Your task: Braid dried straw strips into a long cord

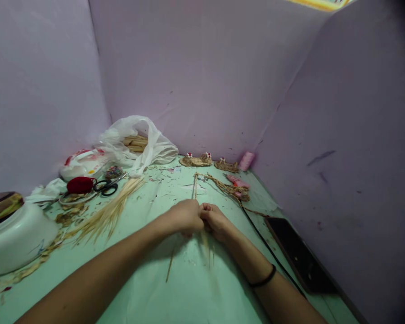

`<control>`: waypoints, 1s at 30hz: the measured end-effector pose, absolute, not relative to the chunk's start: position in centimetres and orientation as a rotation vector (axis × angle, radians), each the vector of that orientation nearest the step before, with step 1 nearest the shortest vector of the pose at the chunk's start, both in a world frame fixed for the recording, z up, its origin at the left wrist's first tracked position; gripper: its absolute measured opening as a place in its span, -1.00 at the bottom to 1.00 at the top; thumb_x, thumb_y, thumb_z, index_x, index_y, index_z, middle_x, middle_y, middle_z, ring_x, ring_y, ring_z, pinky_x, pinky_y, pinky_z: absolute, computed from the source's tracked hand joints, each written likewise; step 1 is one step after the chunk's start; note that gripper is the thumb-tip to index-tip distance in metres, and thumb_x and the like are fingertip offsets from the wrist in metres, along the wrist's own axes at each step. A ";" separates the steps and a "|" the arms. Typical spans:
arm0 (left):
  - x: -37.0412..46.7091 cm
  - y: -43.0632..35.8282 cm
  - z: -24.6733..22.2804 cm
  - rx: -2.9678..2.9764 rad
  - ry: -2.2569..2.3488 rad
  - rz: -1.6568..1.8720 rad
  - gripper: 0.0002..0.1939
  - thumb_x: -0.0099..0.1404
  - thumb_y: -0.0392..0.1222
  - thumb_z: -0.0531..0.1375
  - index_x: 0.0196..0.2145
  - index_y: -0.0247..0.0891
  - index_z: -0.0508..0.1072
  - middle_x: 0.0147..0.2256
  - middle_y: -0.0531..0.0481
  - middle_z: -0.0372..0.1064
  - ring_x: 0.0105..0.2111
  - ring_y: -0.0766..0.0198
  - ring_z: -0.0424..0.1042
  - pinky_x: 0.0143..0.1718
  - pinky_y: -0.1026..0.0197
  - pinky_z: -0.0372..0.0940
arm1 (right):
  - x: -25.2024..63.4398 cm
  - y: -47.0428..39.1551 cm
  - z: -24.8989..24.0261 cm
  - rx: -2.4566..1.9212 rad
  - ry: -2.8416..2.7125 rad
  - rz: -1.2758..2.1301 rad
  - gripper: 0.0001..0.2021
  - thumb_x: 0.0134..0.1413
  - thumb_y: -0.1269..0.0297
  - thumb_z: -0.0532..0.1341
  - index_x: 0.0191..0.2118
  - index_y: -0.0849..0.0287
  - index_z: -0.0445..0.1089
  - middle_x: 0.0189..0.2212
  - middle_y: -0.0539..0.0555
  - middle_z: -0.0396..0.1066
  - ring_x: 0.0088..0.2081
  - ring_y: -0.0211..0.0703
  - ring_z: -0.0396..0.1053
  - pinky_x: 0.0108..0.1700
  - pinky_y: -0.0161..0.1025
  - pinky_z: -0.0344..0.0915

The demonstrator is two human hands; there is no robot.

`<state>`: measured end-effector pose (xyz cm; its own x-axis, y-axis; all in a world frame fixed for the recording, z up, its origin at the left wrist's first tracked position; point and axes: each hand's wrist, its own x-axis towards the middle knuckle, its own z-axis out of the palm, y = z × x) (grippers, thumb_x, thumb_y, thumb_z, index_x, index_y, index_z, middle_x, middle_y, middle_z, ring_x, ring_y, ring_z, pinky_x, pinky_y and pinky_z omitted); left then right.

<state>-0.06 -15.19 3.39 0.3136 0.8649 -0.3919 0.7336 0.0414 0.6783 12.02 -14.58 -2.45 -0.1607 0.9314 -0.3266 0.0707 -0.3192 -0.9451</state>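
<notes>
Straw strands (205,243) sit pinched in both closed grips, left hand (185,217) touching right hand (216,221); no writing legible.

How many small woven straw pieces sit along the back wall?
2. One woven piece sits at the wall's foot beside the white plastic bag; the second woven piece lies just right of it, next to the pink spool. Others may be hidden inside the bag.

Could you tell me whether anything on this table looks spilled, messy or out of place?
Yes. Straw scraps and small flecks litter the green table left of the hands, and a straw bundle lies fanned out loosely. Both hands, left hand and right hand, pinch straws.
</notes>
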 end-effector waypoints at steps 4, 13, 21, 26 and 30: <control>-2.1 -12.7 3.8 1.429 1.466 0.281 -0.87 -0.06 -0.28 0.10 -0.57 -0.39 0.41 -0.64 -0.03 0.32 -0.78 0.46 0.09 -0.75 0.37 -0.05 | 12.2 -14.5 -2.3 -1.345 -1.236 1.603 -0.97 -0.36 0.40 0.10 -0.62 0.22 0.19 -0.80 -0.14 0.12 -0.77 -0.45 -0.08 -0.69 -0.40 -0.21; -1.0 -11.7 0.1 1.111 1.304 0.340 -0.88 -0.14 -0.49 0.04 -0.67 -0.45 0.35 -0.76 0.02 0.21 -0.78 0.43 0.18 -0.74 0.38 0.11 | 11.9 -14.6 -2.5 -1.369 -1.397 1.419 -0.95 -0.28 0.40 0.09 -0.60 0.21 0.16 -0.75 -0.12 0.19 -0.71 -0.44 0.01 -0.64 -0.42 -0.10; -0.6 -12.2 -0.9 1.340 1.413 0.430 -0.91 -0.22 -0.34 0.11 -0.77 -0.34 0.24 -0.87 0.15 -0.02 -0.84 0.47 -0.05 -0.83 0.36 -0.17 | 14.2 -14.0 -1.8 -1.499 -1.837 1.142 -0.90 -0.23 0.33 0.13 -0.58 0.27 0.31 -0.71 -0.08 0.21 -0.65 -0.41 0.07 -0.59 -0.41 -0.02; -0.4 -12.6 -0.9 1.270 1.389 0.492 -0.97 -0.24 -0.35 0.10 -0.74 -0.35 0.28 -0.84 0.14 0.03 -0.81 0.47 -0.03 -0.79 0.36 -0.16 | 18.8 -13.4 -0.1 -1.714 -1.902 1.359 -0.84 -0.24 0.28 0.18 -0.62 0.29 0.33 -0.75 -0.04 0.24 -0.71 -0.41 0.07 -0.64 -0.41 -0.02; -0.3 -12.7 -0.8 1.235 1.418 0.459 -0.91 -0.24 -0.36 0.11 -0.79 -0.33 0.23 -0.87 0.12 -0.02 -0.82 0.46 -0.05 -0.77 0.34 -0.15 | 20.7 -12.5 1.5 -1.841 -1.686 1.095 -0.87 -0.24 0.30 0.19 -0.57 0.28 0.33 -0.67 0.01 0.32 -0.67 -0.39 0.16 -0.63 -0.42 0.09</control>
